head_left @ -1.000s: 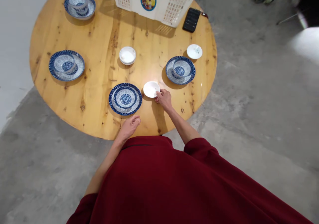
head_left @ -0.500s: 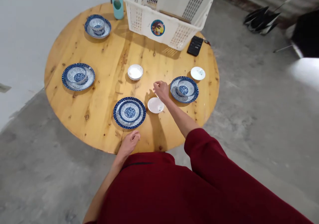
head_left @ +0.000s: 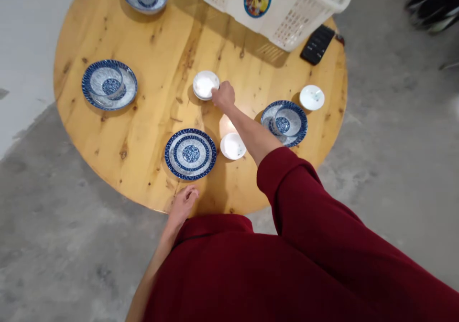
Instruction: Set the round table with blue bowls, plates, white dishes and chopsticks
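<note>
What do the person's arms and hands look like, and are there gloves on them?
No gloves: the left hand and right hand are bare. The right sleeve is loose, plain and dark red, stopping partway so the right forearm is bare. The left forearm is bare too.

The dish stack (head_left: 205,84) is white, the nearest plate (head_left: 191,154) ringed in blue and white, the sleeve (head_left: 301,188) dark red.
</note>
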The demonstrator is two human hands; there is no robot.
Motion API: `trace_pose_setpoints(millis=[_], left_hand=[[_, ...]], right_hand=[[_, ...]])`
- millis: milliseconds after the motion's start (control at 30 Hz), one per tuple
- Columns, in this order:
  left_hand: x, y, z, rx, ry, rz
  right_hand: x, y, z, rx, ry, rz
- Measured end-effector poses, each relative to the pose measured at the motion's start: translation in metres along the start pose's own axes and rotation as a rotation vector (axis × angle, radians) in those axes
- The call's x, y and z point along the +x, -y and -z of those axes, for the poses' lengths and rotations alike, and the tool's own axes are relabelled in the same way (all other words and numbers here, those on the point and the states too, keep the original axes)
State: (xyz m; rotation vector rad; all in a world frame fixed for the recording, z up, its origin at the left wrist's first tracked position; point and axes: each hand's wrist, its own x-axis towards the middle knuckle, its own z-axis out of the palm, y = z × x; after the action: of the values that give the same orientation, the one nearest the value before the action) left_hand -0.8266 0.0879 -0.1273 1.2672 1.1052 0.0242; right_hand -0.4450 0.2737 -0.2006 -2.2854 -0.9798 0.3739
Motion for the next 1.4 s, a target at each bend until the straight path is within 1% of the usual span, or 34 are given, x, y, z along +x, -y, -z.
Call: trace_pose_setpoints(millis=[100,167,233,333,400,500,567,633,733,833,900,967,1033,1100,1167,1233,1333,1400], left_hand=[[0.004,-0.008,0.0,0.023,-0.002,-0.025],[0.007,-0.023,0.003,0.031,0.006,-0.049],[0.009,-0.044,0.009,0.036,0.056,-0.042],[0.012,-0.084,0.022,0.079,0.149,0.002],[0.016,-0.108,0.032,0.142,0.151,-0.007],[0.034,-0.135,0.048,0.218,0.069,-0.108],[0.053,-0.147,0.057,0.232,-0.01,-0.195],[0.076,-0.155,0.064,0.221,-0.076,-0.254],[0.111,-0.166,0.066,0.193,-0.149,-0.276],[0.138,-0.176,0.057,0.138,-0.217,-0.258],[0.149,-0.181,0.048,0.063,-0.243,-0.25],[0.153,-0.183,0.04,-0.031,-0.231,-0.252],[0.152,-0.181,0.036,-0.111,-0.211,-0.26],[0.146,-0.174,0.039,-0.163,-0.221,-0.267],[0.137,-0.165,0.048,-0.192,-0.263,-0.258],[0.128,-0.155,0.063,-0.206,-0.299,-0.237],[0.12,-0.14,0.096,-0.202,-0.333,-0.209],[0.119,-0.131,0.12,-0.188,-0.347,-0.202]], right_hand=[[-0.002,0.011,0.0,0.023,0.001,-0.155],[-0.003,0.017,0.002,0.024,0.014,-0.199],[-0.005,0.022,0.006,0.012,0.018,-0.208],[-0.008,0.026,0.011,-0.043,0.015,-0.197],[-0.01,0.029,0.014,-0.079,0.022,-0.179],[-0.012,0.032,0.016,-0.093,0.031,-0.173],[-0.013,0.034,0.017,-0.067,0.013,-0.165],[-0.013,0.036,0.02,-0.031,-0.015,-0.138],[-0.013,0.037,0.027,-0.027,-0.035,-0.107],[-0.019,0.038,0.037,-0.032,-0.036,-0.085],[-0.03,0.04,0.042,-0.003,-0.025,-0.039],[-0.045,0.043,0.046,0.021,0.01,0.028],[-0.063,0.049,0.047,0.031,0.071,0.086],[-0.082,0.058,0.046,0.037,0.14,0.122],[-0.099,0.07,0.041,0.049,0.195,0.148],[-0.113,0.084,0.033,0.067,0.23,0.177],[-0.125,0.108,0.011,0.082,0.266,0.218],[-0.129,0.123,-0.007,0.057,0.291,0.228]])
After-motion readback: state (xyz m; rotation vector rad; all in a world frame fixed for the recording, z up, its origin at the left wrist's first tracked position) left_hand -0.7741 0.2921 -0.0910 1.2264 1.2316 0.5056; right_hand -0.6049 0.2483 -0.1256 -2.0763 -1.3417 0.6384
